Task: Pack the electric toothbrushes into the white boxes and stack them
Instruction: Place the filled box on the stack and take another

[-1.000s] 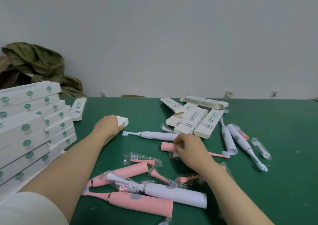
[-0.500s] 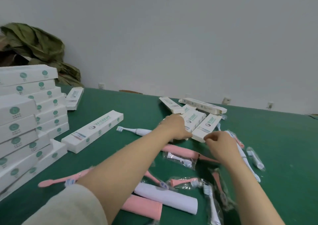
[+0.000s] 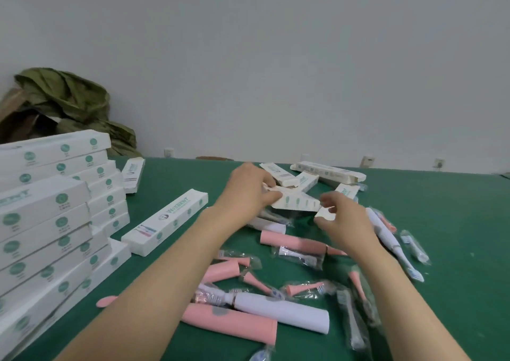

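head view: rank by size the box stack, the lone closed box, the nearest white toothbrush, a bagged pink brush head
box stack
lone closed box, nearest white toothbrush: look alike, toothbrush nearer, unsure
bagged pink brush head

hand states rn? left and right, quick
Left hand: grips one end of an empty white box.
Right hand: pinches the flap at the same box's other end.

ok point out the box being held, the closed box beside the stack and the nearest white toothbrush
held box (image 3: 298, 202): head view, middle of printed panel
closed box (image 3: 167, 220): head view, top face middle
white toothbrush (image 3: 287, 312): head view, handle middle
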The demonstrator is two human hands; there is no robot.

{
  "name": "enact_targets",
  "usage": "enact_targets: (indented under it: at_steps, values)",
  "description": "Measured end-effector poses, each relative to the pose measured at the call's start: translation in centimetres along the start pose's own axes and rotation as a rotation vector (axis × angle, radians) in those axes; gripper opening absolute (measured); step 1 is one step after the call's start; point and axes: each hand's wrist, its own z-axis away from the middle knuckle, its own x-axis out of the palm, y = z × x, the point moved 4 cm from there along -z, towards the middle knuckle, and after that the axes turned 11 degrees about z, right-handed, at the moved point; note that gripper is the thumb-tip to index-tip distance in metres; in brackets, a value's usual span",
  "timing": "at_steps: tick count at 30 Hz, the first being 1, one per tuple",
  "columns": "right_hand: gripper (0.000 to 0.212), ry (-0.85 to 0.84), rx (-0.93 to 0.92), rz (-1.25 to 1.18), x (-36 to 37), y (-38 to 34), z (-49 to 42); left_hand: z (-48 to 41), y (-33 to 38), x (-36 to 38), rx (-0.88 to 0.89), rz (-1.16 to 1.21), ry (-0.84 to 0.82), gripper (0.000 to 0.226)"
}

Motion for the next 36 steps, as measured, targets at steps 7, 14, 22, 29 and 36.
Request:
enact_targets:
  at_steps: [7,14,22,29,36]
  values:
    - [0.045,0.132,-0.429,-0.226,0.1,-9.7,3.3,5.1,3.6,-8.0,0.247,0.191,0.111,0.029]
    - [0.036,0.296,-0.326,-0.473,-1.6,-12.3,4.5,5.8,2.8,-7.6,0.059,0.665,0.115,0.079]
    - [0.063,0.010,-0.447,-0.400,-2.9,-14.0,3.2,5.2,4.6,-7.8,0.305,0.742,0.444,0.033]
    - [0.047,-0.077,-0.312,-1.034,-5.1,-14.2,3.1,5.9,4.5,-8.0,0.306,0.484,0.425,0.021]
    - [0.029,-0.023,-0.412,-0.870,-5.5,-14.4,3.4,5.7,4.5,-7.0,0.271,0.393,0.397,0.023]
